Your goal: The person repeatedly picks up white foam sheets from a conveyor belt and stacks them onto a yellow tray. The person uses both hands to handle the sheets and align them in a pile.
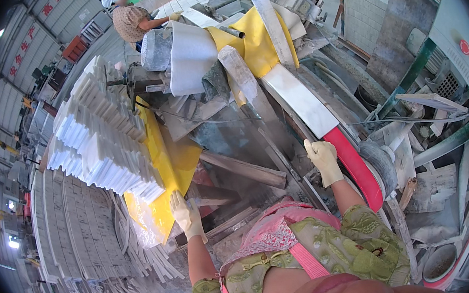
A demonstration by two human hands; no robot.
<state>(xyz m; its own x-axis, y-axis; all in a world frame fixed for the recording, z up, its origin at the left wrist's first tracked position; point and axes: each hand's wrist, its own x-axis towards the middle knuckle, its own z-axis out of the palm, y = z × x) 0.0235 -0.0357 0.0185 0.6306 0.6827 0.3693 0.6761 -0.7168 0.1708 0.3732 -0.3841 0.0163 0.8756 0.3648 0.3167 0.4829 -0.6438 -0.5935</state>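
Note:
My left hand (186, 213), in a pale cream glove, has its fingers stretched out. It is beside the yellow sheet (174, 163), close to the near end of a tall stack of white stone strips (97, 144). My right hand (324, 161), gloved likewise, is closed with the fingers curled in; I see nothing in it. Next to it runs a narrow conveyor with a red belt (351, 163). On that track lies a flat white stone strip (301, 102), its near end close to my right hand. Whether the hand touches the strip I cannot tell.
A yellow cover (260, 41) hangs over the machine ahead, beside a white sheet (191, 56). Across the machine stands a person in a white head covering (131, 26). Long grey strips (73, 220) are piled at left; a control panel (461, 42) and scrap slabs are at right.

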